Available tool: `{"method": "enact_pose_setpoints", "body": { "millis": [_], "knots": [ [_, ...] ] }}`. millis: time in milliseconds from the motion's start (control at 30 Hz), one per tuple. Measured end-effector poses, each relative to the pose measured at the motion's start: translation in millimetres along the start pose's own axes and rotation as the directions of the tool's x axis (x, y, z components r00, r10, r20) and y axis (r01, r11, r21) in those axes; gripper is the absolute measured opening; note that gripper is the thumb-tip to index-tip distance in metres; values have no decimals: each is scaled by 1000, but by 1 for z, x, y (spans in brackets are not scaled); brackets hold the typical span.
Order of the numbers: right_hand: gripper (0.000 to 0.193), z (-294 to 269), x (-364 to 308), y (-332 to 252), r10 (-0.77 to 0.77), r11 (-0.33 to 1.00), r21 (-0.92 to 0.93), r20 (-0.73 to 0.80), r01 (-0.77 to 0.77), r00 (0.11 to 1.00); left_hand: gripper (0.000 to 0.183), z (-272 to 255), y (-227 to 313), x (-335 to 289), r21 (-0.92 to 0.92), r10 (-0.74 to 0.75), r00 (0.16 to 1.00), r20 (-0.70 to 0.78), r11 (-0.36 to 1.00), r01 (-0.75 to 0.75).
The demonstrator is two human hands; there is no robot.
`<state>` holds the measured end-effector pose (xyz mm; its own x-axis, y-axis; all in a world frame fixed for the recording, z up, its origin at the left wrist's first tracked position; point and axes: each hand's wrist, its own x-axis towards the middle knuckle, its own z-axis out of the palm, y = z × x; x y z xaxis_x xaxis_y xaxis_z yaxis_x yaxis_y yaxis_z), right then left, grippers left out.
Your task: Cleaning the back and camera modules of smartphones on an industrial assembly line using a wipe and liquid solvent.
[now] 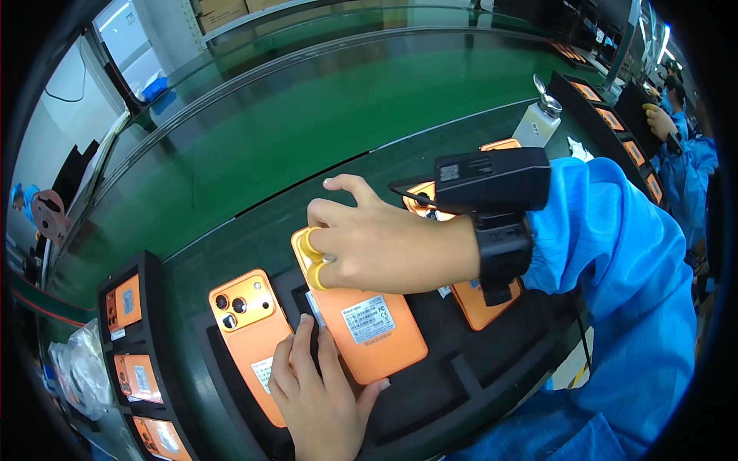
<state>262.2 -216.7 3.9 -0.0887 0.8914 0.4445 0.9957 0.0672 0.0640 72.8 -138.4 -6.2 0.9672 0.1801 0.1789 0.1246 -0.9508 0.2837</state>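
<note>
An orange smartphone [403, 349] lies back up and slanted over a slot of the black foam tray [419, 419], a white label on its back. My left hand [323, 392] grips its lower end, fingers along the left edge and thumb at the bottom edge. My right hand [365, 242] is over the phone's upper end and hides its camera area. Two of its fingers wear yellow finger cots [314, 257] and curl down onto the phone; what they pinch, if anything, is hidden. Left of it, a second orange smartphone [244, 311] rests with its camera block showing.
Another orange phone [484, 307] lies partly under my right forearm, which carries a black wrist device [496, 180]. A pump bottle [538, 123] stands at the far right. Foam trays of phones [142, 376] flank both sides. Beyond runs a green conveyor belt [323, 115]. A co-worker [676, 161] is at right.
</note>
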Motion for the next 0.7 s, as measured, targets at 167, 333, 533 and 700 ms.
{"method": "enact_pose_setpoints", "body": {
  "millis": [167,333,533,700],
  "knots": [
    [11,-14,-19,13,-16,998,69,92,10,996,70,-1,0,0,5,-3,1000,-10,1000,3],
    [20,-38,-20,22,65,991,-127,288,-29,956,70,-2,0,-1,3,-2,1000,-9,1000,2],
    [13,-11,-14,31,278,959,-86,87,-271,957,70,-1,0,0,-2,10,1000,-12,1000,-10],
    [13,-10,-17,20,283,959,-44,170,-280,944,69,-3,0,0,6,12,1000,-6,1000,-12]
  ]
}}
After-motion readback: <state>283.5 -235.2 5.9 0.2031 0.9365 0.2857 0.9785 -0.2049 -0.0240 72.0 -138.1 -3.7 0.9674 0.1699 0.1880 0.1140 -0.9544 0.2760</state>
